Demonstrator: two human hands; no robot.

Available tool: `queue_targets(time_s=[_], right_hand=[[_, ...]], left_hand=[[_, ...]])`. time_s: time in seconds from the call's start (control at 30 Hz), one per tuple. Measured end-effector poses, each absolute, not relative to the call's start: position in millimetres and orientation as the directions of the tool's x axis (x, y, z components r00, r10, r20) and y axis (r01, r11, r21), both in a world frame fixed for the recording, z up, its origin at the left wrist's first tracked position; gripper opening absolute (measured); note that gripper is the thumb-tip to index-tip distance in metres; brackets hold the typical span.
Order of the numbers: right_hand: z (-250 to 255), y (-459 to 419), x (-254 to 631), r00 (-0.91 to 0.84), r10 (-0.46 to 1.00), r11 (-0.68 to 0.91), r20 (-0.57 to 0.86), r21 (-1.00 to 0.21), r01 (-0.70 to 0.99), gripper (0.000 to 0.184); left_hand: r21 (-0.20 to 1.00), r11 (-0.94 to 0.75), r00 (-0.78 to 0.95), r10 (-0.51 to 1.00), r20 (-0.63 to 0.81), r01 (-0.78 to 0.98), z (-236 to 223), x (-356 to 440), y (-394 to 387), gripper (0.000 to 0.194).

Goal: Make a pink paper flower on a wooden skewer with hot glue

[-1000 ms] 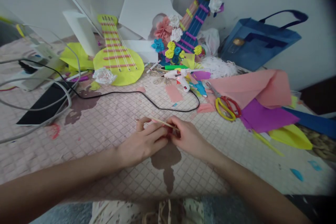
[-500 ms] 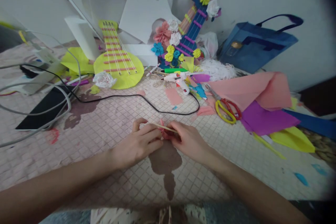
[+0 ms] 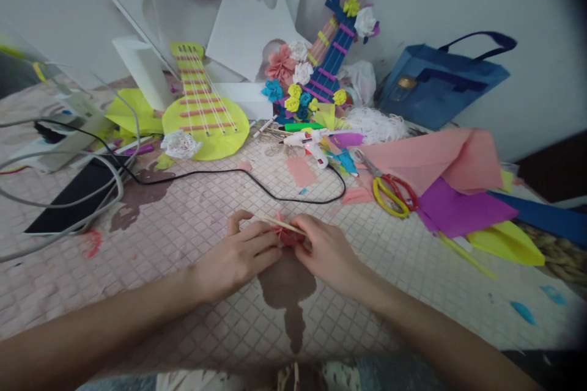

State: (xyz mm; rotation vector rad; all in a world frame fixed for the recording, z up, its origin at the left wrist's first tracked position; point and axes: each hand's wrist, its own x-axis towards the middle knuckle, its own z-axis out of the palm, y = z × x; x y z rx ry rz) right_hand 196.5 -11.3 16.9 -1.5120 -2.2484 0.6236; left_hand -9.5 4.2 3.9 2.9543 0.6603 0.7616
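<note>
Over the tiled-pattern table cover, my two hands are close together. My right hand [image 3: 328, 250] is closed, with thumb and fingers pinching a thin wooden stick [image 3: 285, 224] near its right end. A small crumpled pink paper piece [image 3: 287, 237] sits between the hands, just under the stick. My left hand [image 3: 245, 255] is closed at the left side of that pink paper, its index finger raised and bent near the stick's left end. The fingertips partly hide the paper, so its full shape does not show.
Behind the hands lie a white glue gun [image 3: 309, 143] with a black cord [image 3: 206, 172] and scissors [image 3: 389, 189]. A yellow paper guitar [image 3: 208, 125], a flower-covered blue guitar [image 3: 332, 64] and a blue bag [image 3: 440, 88] stand at the back. Pink crepe paper [image 3: 431, 159] lies right.
My hands have parted a little, the left one shifting left. More of the pink paper shows between them. The stick stays in my right hand.
</note>
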Motion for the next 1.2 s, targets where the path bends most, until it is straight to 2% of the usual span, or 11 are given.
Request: queue_targets(time_s=[0.2,0.3,0.47,0.7,0.93,1.2], right_hand=[[27.1,-15.9,196.3,-0.376,0.927,0.245,-0.006,-0.75,0.615,0.015],[29.6,-17.8,195.6,-0.406,0.914,0.24,-0.01,-0.793,0.56,0.015],[29.4,-17.5,195.5,-0.377,0.926,0.255,0.015,-0.762,0.595,0.013],[33.3,-20.1,194.1,-0.444,0.896,0.267,0.019,-0.821,0.504,0.01],[31.7,-17.3,197.9,-0.45,0.893,0.291,-0.017,-0.74,0.606,0.017],[24.5,-13.7,205.7,-0.532,0.847,0.385,-0.003,-0.686,0.617,0.026]], left_hand=[[0.147,-0.901,0.798,0.429,0.423,0.407,4.4,-7.8,0.8,0.026],[0.151,-0.896,0.791,0.441,0.425,0.418,3.7,-7.6,0.1,0.025],[0.152,-0.897,0.799,0.44,0.41,0.416,4.2,-6.9,0.0,0.025],[0.168,-0.896,0.785,0.443,0.433,0.412,1.9,-6.8,0.3,0.028],[0.133,-0.901,0.787,0.426,0.446,0.412,1.9,-5.6,0.3,0.025],[0.172,-0.899,0.798,0.437,0.415,0.403,2.4,-7.1,1.3,0.023]])
